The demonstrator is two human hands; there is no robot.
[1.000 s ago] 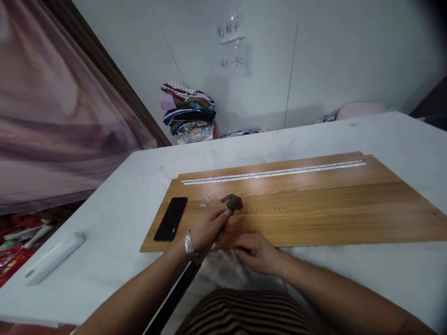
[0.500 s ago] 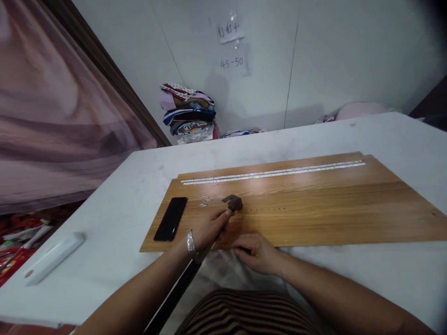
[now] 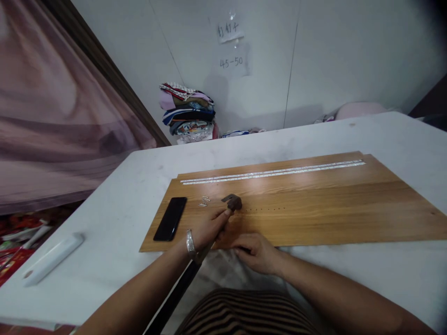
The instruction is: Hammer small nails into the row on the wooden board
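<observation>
My left hand [image 3: 212, 228], with a silver bracelet on the wrist, grips a claw hammer [image 3: 234, 202] by its shaft just below the head. The hammer's head is over the wooden board [image 3: 324, 209], and its dark handle runs back beneath my forearm. My right hand [image 3: 256, 251] is curled at the front edge of the board, to the right of the hammer. Its fingertips are tucked out of sight, so I cannot tell what they hold. Several nails [image 3: 205, 201] lie loose left of the hammer's head. A row of small dark dots [image 3: 268, 209] extends rightward from it.
A black phone [image 3: 170, 218] lies on the board's left end. Two white marked strips [image 3: 272, 173] run along its far side. On the white table [image 3: 108, 209], a long white object [image 3: 54, 260] rests at left. Folded cloths [image 3: 188, 111] are stacked against the wall beside a pink curtain [image 3: 70, 116].
</observation>
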